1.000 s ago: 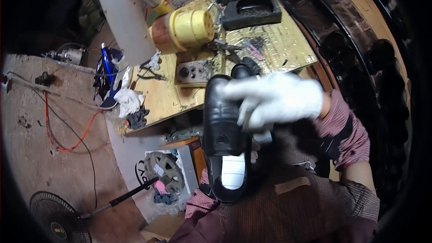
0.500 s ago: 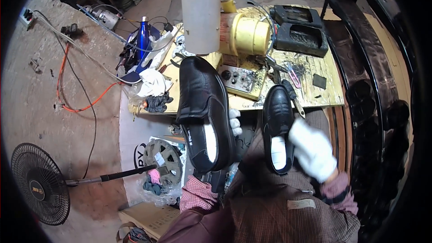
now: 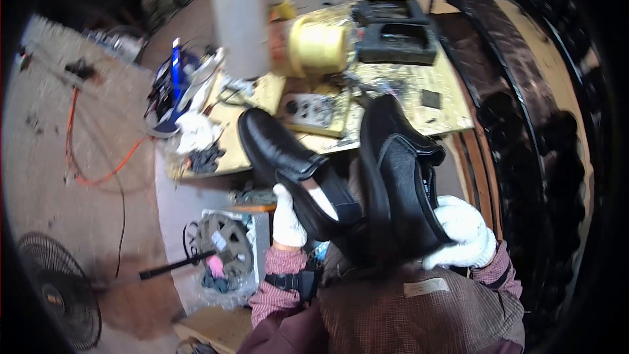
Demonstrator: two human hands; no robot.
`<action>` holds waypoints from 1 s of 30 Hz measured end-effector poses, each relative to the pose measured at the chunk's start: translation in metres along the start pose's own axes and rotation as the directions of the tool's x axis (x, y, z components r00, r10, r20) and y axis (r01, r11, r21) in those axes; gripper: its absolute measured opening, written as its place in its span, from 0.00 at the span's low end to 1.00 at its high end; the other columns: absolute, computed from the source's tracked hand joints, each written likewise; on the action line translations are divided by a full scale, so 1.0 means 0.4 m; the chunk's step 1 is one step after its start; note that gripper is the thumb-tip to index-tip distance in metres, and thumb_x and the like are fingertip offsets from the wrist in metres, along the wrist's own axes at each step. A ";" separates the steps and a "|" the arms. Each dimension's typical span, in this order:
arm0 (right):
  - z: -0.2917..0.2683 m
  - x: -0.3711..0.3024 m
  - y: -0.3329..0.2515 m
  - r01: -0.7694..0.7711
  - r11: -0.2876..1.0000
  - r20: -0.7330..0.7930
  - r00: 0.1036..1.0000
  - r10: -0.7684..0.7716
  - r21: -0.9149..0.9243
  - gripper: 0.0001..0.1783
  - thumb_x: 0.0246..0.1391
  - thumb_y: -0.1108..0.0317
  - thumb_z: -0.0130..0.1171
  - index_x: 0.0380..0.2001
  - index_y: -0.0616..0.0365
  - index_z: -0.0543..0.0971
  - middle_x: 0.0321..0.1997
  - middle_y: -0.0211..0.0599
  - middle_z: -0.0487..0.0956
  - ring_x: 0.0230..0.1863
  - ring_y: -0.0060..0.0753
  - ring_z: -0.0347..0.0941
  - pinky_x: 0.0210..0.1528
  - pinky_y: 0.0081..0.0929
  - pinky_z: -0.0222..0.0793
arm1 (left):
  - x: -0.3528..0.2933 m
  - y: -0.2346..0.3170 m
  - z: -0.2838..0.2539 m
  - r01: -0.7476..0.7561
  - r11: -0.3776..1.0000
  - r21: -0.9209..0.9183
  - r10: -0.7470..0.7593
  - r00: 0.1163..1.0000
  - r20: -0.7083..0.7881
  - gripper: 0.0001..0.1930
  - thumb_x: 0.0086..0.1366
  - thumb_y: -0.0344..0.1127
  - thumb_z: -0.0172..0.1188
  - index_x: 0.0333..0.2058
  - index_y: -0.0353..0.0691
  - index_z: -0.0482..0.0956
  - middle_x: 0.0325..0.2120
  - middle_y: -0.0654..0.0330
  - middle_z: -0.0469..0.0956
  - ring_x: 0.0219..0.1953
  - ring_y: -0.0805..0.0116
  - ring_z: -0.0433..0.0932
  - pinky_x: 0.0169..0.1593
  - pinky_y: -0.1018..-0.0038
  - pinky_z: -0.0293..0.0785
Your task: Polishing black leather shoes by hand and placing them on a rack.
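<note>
My left hand [image 3: 288, 219], in a white knit glove, is closed on a black slip-on shoe [image 3: 278, 144]. That shoe leans with its toe to the upper left, and its pale insole shows through the opening. My right hand [image 3: 462, 233], gloved the same way, grips a second black shoe [image 3: 393, 187] around its heel. This one is tilted onto its side, so its dark sole edge and side panel face left. The two shoes are held close together above my lap, their heels nearly meeting. Part of each hand's fingers is hidden behind the shoes.
Ahead stands a yellow worktable [image 3: 445, 98] with a control box [image 3: 308, 110], a yellow cylindrical machine part [image 3: 321, 46] and black trays [image 3: 396, 42]. A black rack [image 3: 498, 59] rises at right. To the left are a fan [image 3: 59, 288] and an orange cable [image 3: 98, 180].
My right hand has taken hold of the right shoe's heel and lifted and tilted it. The left shoe has turned, and my left hand now shows on its left side. The whole view has shifted.
</note>
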State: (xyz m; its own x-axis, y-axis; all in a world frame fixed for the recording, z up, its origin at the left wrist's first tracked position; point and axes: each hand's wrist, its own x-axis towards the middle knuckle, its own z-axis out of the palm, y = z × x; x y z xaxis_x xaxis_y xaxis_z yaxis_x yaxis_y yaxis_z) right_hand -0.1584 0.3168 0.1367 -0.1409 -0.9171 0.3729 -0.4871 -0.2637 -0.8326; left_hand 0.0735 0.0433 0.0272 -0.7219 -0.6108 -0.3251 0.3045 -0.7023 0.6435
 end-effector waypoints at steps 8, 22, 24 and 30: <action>0.069 -0.005 -0.031 0.099 0.989 0.136 0.987 -0.083 -0.110 0.31 0.53 0.47 0.70 0.49 0.61 0.83 0.61 0.48 0.78 0.58 0.74 0.71 0.69 0.67 0.60 | 0.064 -0.136 0.124 0.412 0.882 0.230 -0.461 0.856 0.234 0.41 0.75 0.66 0.50 0.74 0.44 0.58 0.65 0.52 0.73 0.63 0.54 0.75 0.71 0.57 0.68; -0.513 -0.001 0.150 -0.760 0.434 -0.684 0.637 0.354 -0.483 0.27 0.59 0.43 0.62 0.40 0.60 0.83 0.42 0.53 0.83 0.47 0.56 0.81 0.49 0.46 0.75 | 0.084 -0.183 0.377 0.379 0.814 0.440 -0.540 0.772 0.335 0.43 0.74 0.71 0.43 0.78 0.52 0.52 0.58 0.41 0.76 0.55 0.46 0.81 0.62 0.50 0.77; -0.600 0.006 0.215 -0.823 0.266 -0.718 0.568 0.402 -0.502 0.28 0.61 0.44 0.59 0.49 0.57 0.81 0.47 0.51 0.84 0.51 0.56 0.81 0.55 0.45 0.75 | 0.087 -0.181 0.347 0.392 0.804 0.446 -0.555 0.765 0.328 0.45 0.74 0.72 0.42 0.78 0.52 0.49 0.61 0.40 0.74 0.56 0.46 0.80 0.63 0.49 0.75; -0.602 -0.069 0.225 -0.910 0.089 -0.869 0.414 0.270 -0.406 0.39 0.62 0.46 0.62 0.72 0.51 0.67 0.69 0.55 0.72 0.63 0.60 0.75 0.66 0.53 0.69 | 0.076 -0.155 0.301 0.388 0.807 0.445 -0.534 0.801 0.271 0.44 0.74 0.72 0.42 0.78 0.51 0.49 0.62 0.38 0.72 0.56 0.45 0.80 0.63 0.47 0.74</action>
State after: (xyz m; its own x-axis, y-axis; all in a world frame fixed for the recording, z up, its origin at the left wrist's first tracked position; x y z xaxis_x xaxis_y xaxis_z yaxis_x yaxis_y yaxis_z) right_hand -0.4060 0.3902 0.1502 -0.9390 -0.1912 0.2859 -0.2650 0.9320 -0.2471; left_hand -0.0422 0.1123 0.0608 -0.9092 -0.0145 -0.4160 -0.3107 -0.6415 0.7014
